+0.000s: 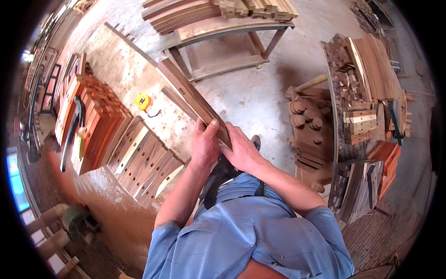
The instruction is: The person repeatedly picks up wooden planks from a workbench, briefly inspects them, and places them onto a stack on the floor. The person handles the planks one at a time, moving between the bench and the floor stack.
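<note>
A long brown wooden board [188,93] with a slot cut near its far end slants away from me over the worktable's edge. My left hand [206,142] is closed round its near end from the left, thumb on top. Along the right side of the same end, my right hand [242,149] presses with its fingers stretched close together; its thumb is near the board's end. A thinner wooden strip [179,103] shows left of the board, its near end hidden by my left hand. Farther left, a yellow tape measure [143,101] sits on the dusty worktable [114,51].
Several slotted boards [144,160] lie side by side at the left, beside a stack of reddish wood pieces [100,125] and a dark clamp [74,128]. A low bench [223,25] ahead bears stacked timber. At right stands a wood-laden table [337,111] next to round wooden pieces [299,116].
</note>
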